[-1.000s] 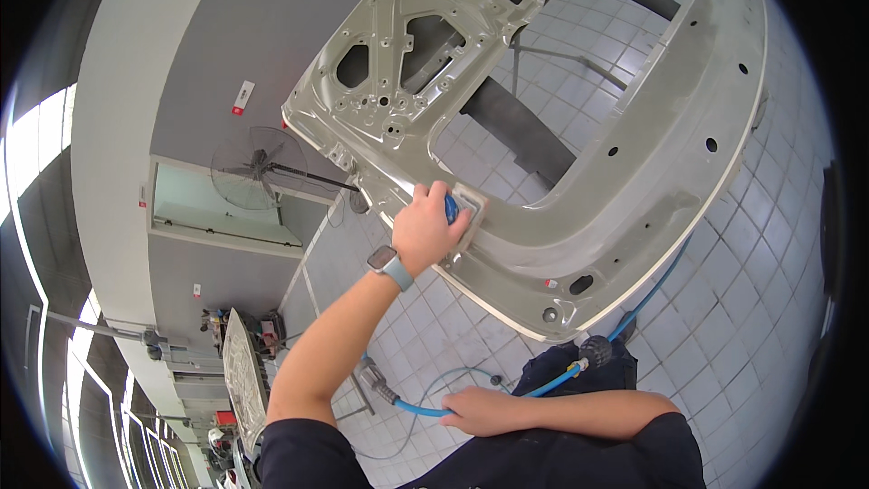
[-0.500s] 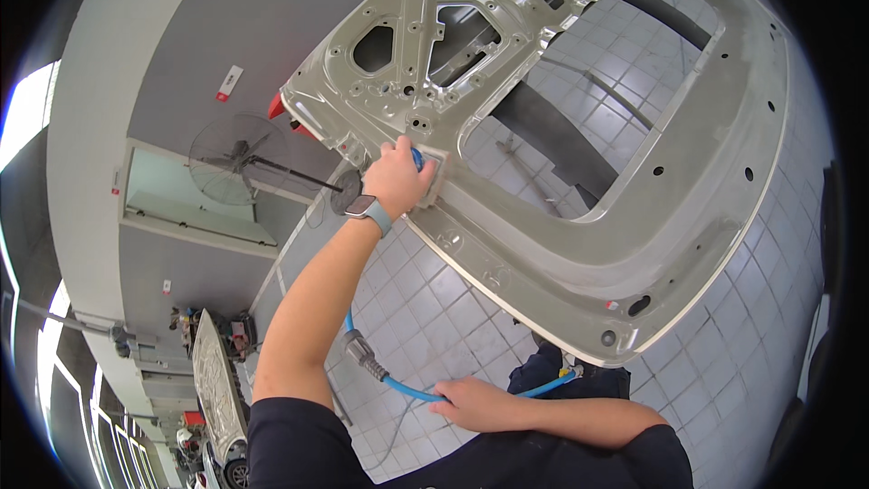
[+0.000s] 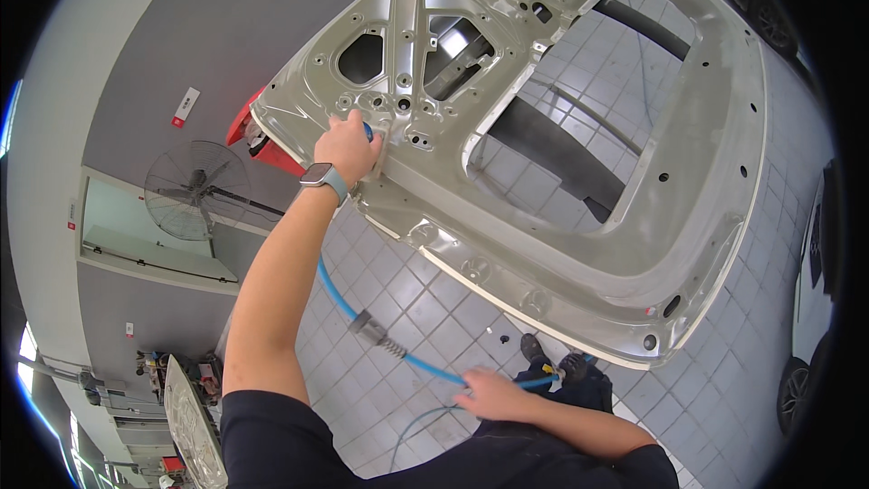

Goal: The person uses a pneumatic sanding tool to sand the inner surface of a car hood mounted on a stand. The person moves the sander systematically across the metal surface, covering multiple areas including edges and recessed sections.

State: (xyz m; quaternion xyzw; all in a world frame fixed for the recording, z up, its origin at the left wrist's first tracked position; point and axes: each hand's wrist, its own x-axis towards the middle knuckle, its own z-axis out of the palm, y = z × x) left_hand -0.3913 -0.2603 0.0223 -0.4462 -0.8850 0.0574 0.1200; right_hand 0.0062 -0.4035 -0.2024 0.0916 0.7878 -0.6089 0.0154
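Observation:
A grey-green car tailgate panel (image 3: pixel 552 258), with large cut-outs and several small holes, spreads out before me. My left hand (image 3: pixel 348 152), a watch on its wrist, is closed over a blue-topped sanding block (image 3: pixel 380 152). The block's pale flat pad lies against the panel near its left edge; my fingers hide most of the tool. A blue hose (image 3: pixel 335 292) comes from below my left forearm, passes through a grey ribbed coupling (image 3: pixel 375 332) and runs to my right hand (image 3: pixel 493 396). Slightly blurred, that hand is closed round the hose in front of my body.
A standing fan (image 3: pixel 196 183) and a red part (image 3: pixel 276 158) are beyond the panel's left edge. Another panel (image 3: pixel 195 426) stands at lower left. Cars (image 3: pixel 810 308) are along the right side. My shoes (image 3: pixel 532 347) are on the tiled floor (image 3: pixel 353 254) below the panel.
The view has shifted, so the panel appears farther left and more floor and cars show on the right. My left hand, with the sanding block, sits slightly farther up along the panel's left side.

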